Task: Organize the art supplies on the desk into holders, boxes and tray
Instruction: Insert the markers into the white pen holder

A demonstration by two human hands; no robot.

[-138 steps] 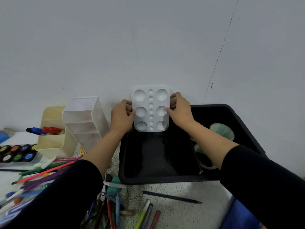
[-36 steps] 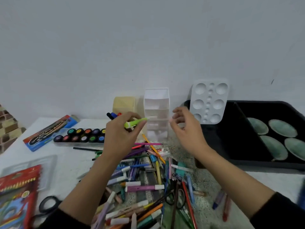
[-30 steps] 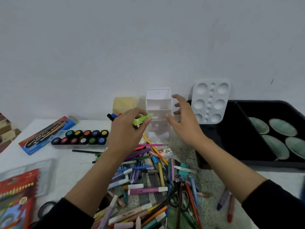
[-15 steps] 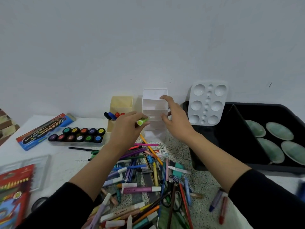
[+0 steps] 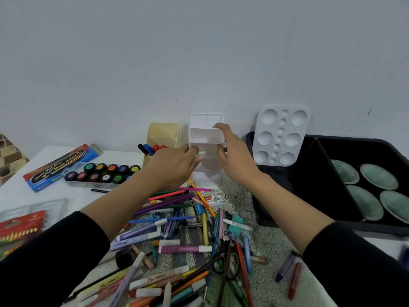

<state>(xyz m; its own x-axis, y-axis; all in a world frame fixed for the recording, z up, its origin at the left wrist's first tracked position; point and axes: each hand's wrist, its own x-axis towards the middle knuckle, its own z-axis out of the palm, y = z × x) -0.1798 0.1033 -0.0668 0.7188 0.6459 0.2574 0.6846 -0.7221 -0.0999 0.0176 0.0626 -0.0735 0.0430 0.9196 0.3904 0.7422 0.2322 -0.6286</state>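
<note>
- The left grip (image 5: 177,168) reaches to the front of the white tiered holder (image 5: 207,138), fingers curled round a green marker (image 5: 198,153). Only a small green bit of it shows at the fingertips, against a middle tier of the holder.
- The right grip (image 5: 235,157) clasps the right side of that holder, forefinger on an upper rim and thumb lower on the front edge.
- The holder stands upright at the far edge of the bench (image 5: 254,196), against the wall.
- Touching it on the left is a beige holder (image 5: 163,134), with blue, black and red markers (image 5: 150,148) in its low front pocket.
- To the right, a white palette (image 5: 280,135) leans on the wall at the far left corner of the black tray (image 5: 298,191); green oval dishes (image 5: 376,179) lie in the tray's right part.
- A loose heap of pens and markers (image 5: 177,231) covers the near bench between the forearms, with a small staple box (image 5: 213,200) at its far edge.
- A row of paint pots (image 5: 104,172) and a blue brush box (image 5: 59,167) lie to the left.
</note>
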